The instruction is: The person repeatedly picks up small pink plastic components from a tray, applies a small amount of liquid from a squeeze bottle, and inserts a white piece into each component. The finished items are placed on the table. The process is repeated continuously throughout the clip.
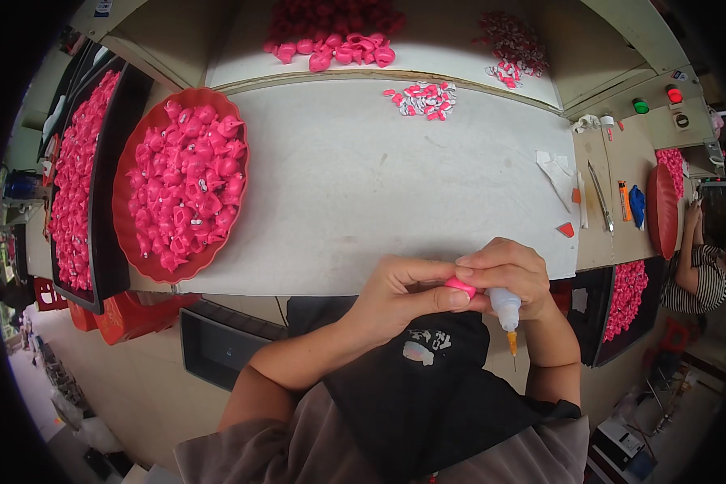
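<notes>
1. Progress: one pink piece is being worked, held at lower centre right of the frame; it looks unfinished, though its covered side cannot be checked.
2. Seemingly done: the red scalloped bowl at left is heaped with pink figures, several showing small white patches, so these may be completed ones.
3. Seemingly left: a loose pile of small white-and-pink parts lies at upper centre; more pink figures sit on the shelf at the top. How many remain cannot be told.
4. Grip: the left hand pinches the pink piece between thumb and fingers. The right hand has its fingertips at the same piece while holding a translucent bottle, its amber needle tip pointing down, away from the piece.
5. Appearance: the held piece is small, bright pink, smooth and rounded, mostly hidden by fingers.
</notes>
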The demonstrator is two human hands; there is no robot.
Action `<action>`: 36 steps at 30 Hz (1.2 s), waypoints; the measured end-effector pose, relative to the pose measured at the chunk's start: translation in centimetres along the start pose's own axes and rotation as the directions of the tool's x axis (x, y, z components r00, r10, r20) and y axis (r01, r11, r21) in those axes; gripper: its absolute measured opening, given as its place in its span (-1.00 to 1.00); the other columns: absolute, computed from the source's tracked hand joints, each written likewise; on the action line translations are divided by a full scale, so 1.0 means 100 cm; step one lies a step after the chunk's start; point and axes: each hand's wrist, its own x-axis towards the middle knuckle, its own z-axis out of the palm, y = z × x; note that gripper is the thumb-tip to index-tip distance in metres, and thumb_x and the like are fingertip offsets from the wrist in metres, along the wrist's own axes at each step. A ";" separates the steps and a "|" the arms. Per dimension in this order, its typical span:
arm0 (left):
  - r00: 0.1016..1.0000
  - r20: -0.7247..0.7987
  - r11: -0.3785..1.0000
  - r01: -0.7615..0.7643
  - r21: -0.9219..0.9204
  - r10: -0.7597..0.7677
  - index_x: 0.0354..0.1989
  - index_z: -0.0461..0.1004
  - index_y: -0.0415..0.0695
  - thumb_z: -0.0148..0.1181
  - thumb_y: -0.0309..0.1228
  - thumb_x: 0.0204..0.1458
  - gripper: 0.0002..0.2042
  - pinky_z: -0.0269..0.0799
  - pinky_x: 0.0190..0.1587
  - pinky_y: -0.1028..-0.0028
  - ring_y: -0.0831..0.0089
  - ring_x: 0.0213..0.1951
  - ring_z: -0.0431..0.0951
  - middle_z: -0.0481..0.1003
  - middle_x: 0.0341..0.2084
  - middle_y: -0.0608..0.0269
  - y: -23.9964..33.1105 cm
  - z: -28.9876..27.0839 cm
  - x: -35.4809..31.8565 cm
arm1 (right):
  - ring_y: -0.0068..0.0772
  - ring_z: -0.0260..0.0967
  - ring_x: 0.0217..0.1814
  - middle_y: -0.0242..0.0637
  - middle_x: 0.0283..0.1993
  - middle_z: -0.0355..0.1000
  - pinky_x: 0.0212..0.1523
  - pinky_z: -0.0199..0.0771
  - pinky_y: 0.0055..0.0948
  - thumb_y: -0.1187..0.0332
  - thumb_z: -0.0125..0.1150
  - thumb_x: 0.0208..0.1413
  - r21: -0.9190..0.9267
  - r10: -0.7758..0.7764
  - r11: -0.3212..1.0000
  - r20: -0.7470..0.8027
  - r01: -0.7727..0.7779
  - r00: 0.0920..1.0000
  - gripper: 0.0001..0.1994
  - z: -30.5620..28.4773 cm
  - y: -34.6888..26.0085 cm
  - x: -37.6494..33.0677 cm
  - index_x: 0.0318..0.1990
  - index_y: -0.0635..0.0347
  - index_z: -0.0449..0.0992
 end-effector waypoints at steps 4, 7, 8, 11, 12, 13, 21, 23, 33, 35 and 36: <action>1.000 -0.006 1.000 0.005 -0.002 -0.005 -0.18 0.42 -0.38 0.06 -0.57 0.01 -0.79 0.43 -0.15 0.55 0.38 -0.21 0.52 0.49 -0.31 0.06 0.000 0.000 -0.001 | -0.38 0.42 -0.43 -0.19 -0.30 0.43 -0.52 0.41 -0.55 0.45 0.37 -0.37 -0.011 -0.010 1.000 -0.022 0.010 1.000 -0.70 0.003 -0.001 -0.003 -0.36 0.28 0.52; 1.000 -0.008 1.000 0.016 0.000 -0.016 -0.20 0.43 -0.38 0.07 -0.58 0.00 -0.81 0.43 -0.15 0.55 0.40 -0.22 0.52 0.50 -0.32 0.08 0.000 0.000 -0.001 | -0.37 0.42 -0.41 -0.19 -0.30 0.44 -0.52 0.41 -0.55 0.45 0.36 -0.36 -0.013 -0.016 1.000 -0.028 0.016 0.999 -0.71 0.004 -0.002 -0.004 -0.36 0.29 0.52; 1.000 -0.008 1.000 0.020 -0.002 -0.020 -0.20 0.44 -0.38 0.07 -0.58 0.00 -0.81 0.43 -0.15 0.56 0.41 -0.23 0.52 0.50 -0.33 0.08 0.000 0.000 -0.001 | -0.37 0.43 -0.41 -0.19 -0.30 0.44 -0.52 0.40 -0.54 0.44 0.35 -0.36 -0.014 -0.018 1.000 -0.028 0.018 0.999 -0.71 0.004 -0.002 -0.004 -0.36 0.29 0.52; 0.999 -0.013 0.999 0.041 -0.022 -0.041 -0.20 0.44 -0.36 0.07 -0.58 0.00 -0.81 0.43 -0.16 0.56 0.41 -0.23 0.52 0.50 -0.33 0.09 0.001 -0.001 -0.002 | -0.37 0.43 -0.40 -0.18 -0.30 0.44 -0.52 0.41 -0.54 0.44 0.34 -0.35 -0.007 -0.023 1.000 -0.016 0.023 1.000 -0.72 0.004 0.000 -0.004 -0.36 0.30 0.51; 0.999 -0.009 0.999 0.045 -0.025 -0.045 -0.20 0.44 -0.36 0.07 -0.58 0.00 -0.81 0.43 -0.16 0.56 0.42 -0.23 0.52 0.50 -0.33 0.09 0.001 -0.001 -0.002 | -0.37 0.43 -0.40 -0.18 -0.30 0.44 -0.52 0.41 -0.54 0.44 0.34 -0.36 -0.011 -0.019 1.000 -0.014 0.019 1.000 -0.71 0.004 -0.001 -0.003 -0.37 0.30 0.51; 0.999 -0.006 0.998 0.050 -0.028 -0.050 -0.20 0.44 -0.36 0.08 -0.58 -0.01 -0.81 0.43 -0.16 0.56 0.42 -0.24 0.52 0.50 -0.34 0.09 0.002 -0.002 -0.001 | -0.36 0.43 -0.40 -0.18 -0.30 0.44 -0.52 0.41 -0.54 0.44 0.34 -0.36 -0.014 -0.016 1.000 -0.012 0.015 1.000 -0.71 0.004 -0.001 -0.003 -0.37 0.30 0.51; 0.999 -0.029 0.999 0.023 -0.022 -0.024 -0.23 0.46 -0.35 0.09 -0.57 -0.01 -0.82 0.43 -0.18 0.55 0.44 -0.27 0.52 0.51 -0.36 0.08 -0.003 -0.005 0.002 | -0.40 0.41 -0.45 -0.19 -0.31 0.43 -0.54 0.41 -0.56 0.45 0.38 -0.35 -0.010 0.016 1.000 0.014 -0.016 1.000 -0.71 0.004 -0.001 0.001 -0.37 0.30 0.51; 0.999 -0.031 0.999 0.030 -0.029 -0.031 -0.23 0.47 -0.35 0.09 -0.57 -0.02 -0.82 0.43 -0.18 0.55 0.44 -0.27 0.52 0.51 -0.35 0.08 -0.002 -0.005 0.002 | -0.41 0.40 -0.46 -0.20 -0.32 0.42 -0.55 0.41 -0.57 0.45 0.39 -0.35 -0.004 0.030 1.000 0.026 -0.030 0.999 -0.71 0.003 -0.001 0.003 -0.37 0.30 0.51; 0.999 -0.046 0.997 0.008 -0.071 -0.012 -0.21 0.45 -0.35 0.10 -0.55 -0.02 -0.80 0.43 -0.18 0.54 0.39 -0.26 0.53 0.50 -0.36 0.07 -0.008 -0.009 0.001 | -0.40 0.39 -0.47 -0.18 -0.33 0.42 -0.55 0.40 -0.56 0.44 0.40 -0.35 0.015 0.042 0.999 0.015 -0.042 0.999 -0.70 0.007 0.003 0.001 -0.36 0.30 0.50; 0.998 -0.058 0.992 0.000 -0.124 -0.008 -0.21 0.46 -0.35 0.10 -0.55 -0.02 -0.80 0.43 -0.19 0.54 0.38 -0.26 0.54 0.50 -0.36 0.07 -0.011 -0.011 0.002 | -0.40 0.39 -0.47 -0.18 -0.34 0.41 -0.55 0.40 -0.57 0.44 0.40 -0.35 0.010 0.102 0.995 0.018 -0.102 0.995 -0.70 0.008 0.002 0.000 -0.36 0.30 0.50; 0.999 -0.046 0.992 -0.029 -0.120 0.023 -0.21 0.45 -0.35 0.10 -0.54 -0.02 -0.80 0.44 -0.19 0.54 0.37 -0.27 0.54 0.51 -0.37 0.07 -0.011 -0.014 0.007 | -0.41 0.39 -0.47 -0.18 -0.36 0.41 -0.55 0.41 -0.58 0.43 0.40 -0.34 -0.023 0.064 0.998 -0.017 -0.065 0.998 -0.69 0.009 0.008 0.004 -0.35 0.30 0.51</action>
